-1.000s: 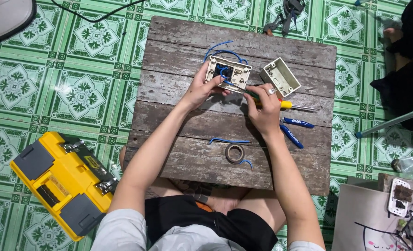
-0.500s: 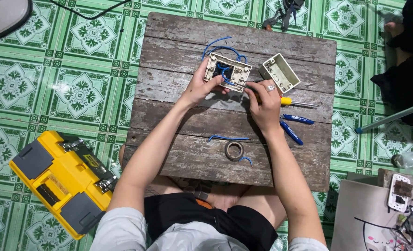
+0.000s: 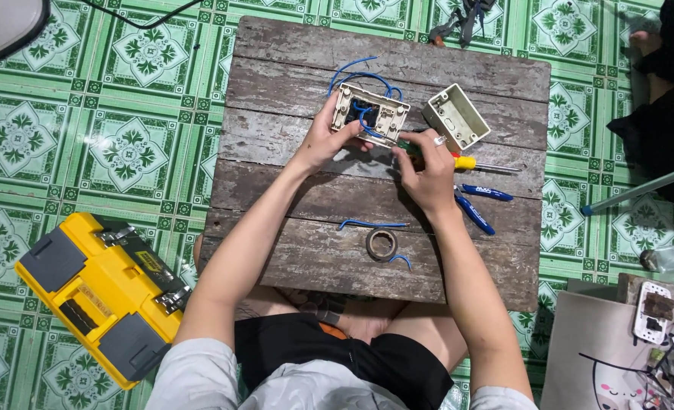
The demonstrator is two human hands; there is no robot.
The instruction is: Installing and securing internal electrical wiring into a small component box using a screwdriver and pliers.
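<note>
Green patterned tiles surround one low wooden table (image 3: 291, 228). On it, the left hand (image 3: 323, 140) grips one switch plate (image 3: 370, 112) by its edge, blue wires looping from its back. The right hand (image 3: 426, 168) is closed around one screwdriver (image 3: 467, 162) beside the plate. Nearby lie one empty box (image 3: 455, 116), one pair of pliers (image 3: 479, 205), one tape roll (image 3: 381, 244) and two loose wire pieces. One yellow toolbox (image 3: 97, 296) sits on the floor.
</note>
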